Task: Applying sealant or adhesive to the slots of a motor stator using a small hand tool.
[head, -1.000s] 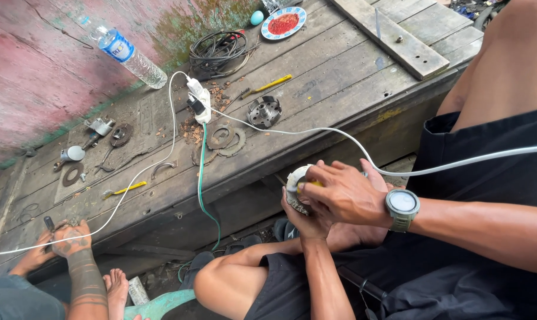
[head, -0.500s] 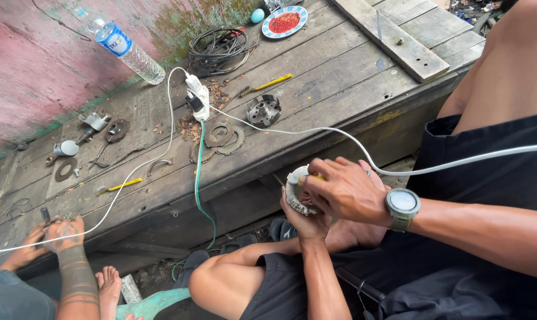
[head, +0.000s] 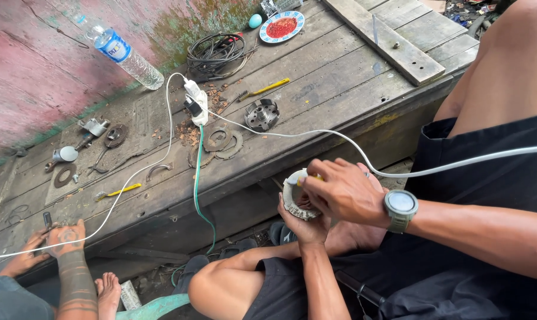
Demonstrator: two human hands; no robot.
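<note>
My left hand (head: 307,222) cups a round, whitish metal ring-shaped part (head: 293,200) from below, above my knee. My right hand (head: 339,191), with a grey wristwatch (head: 400,205), lies over the top of the part and holds a small yellow-handled tool (head: 311,178) against it. A white cable (head: 399,172) runs across my right wrist to a white power strip (head: 195,101) on the wooden platform (head: 316,101).
On the platform lie a round metal hub (head: 261,114), flat gasket rings (head: 224,142), yellow-handled tools (head: 265,89), a coil of black wire (head: 215,53), a water bottle (head: 123,53) and a small plate (head: 281,26). Another person's tattooed hands (head: 61,237) rest at the platform's left edge.
The view has shifted slightly. My hands stay on the ring-shaped part. The other person's hands have moved a little along the platform's edge.
</note>
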